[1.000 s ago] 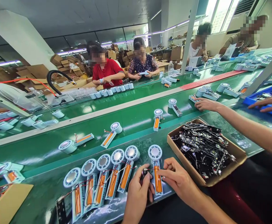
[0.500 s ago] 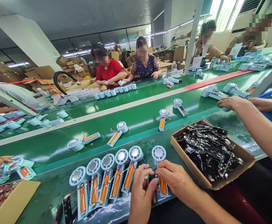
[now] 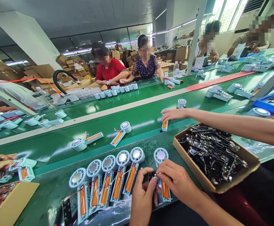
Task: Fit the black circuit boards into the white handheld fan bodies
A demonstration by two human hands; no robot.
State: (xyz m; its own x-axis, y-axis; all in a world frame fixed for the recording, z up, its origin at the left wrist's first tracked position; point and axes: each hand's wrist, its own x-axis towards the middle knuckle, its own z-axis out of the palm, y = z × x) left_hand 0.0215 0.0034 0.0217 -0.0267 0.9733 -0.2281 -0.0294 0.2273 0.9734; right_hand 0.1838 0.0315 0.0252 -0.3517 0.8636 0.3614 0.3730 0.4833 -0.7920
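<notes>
My left hand (image 3: 142,196) pinches a small black circuit board (image 3: 151,176) between thumb and fingers. Against the board's edge, my right hand (image 3: 178,180) grips what looks like a small white wire plug (image 3: 158,174); the fingertips partly hide it. Beneath my right hand lies a light-blue handheld fan (image 3: 161,154), its round head toward the belt and an orange battery (image 3: 165,191) in its open handle. To the left of my hands, several similar opened fans (image 3: 108,163) lie in a slanted row, with orange batteries and thin red wires showing.
A cardboard box (image 3: 193,169) of black circuit boards stands to the right. More fans (image 3: 78,144) lie on the green conveyor belt (image 3: 143,125). A co-worker's arm (image 3: 221,122) reaches in above that box. Another box (image 3: 21,201) holds red-wired parts at left, near another person's hands (image 3: 0,164).
My hands stay nearly in place at the circuit board. The co-worker's arm on the right has swung left to a fan on the belt. Across the belt, a person has reached toward fans there.
</notes>
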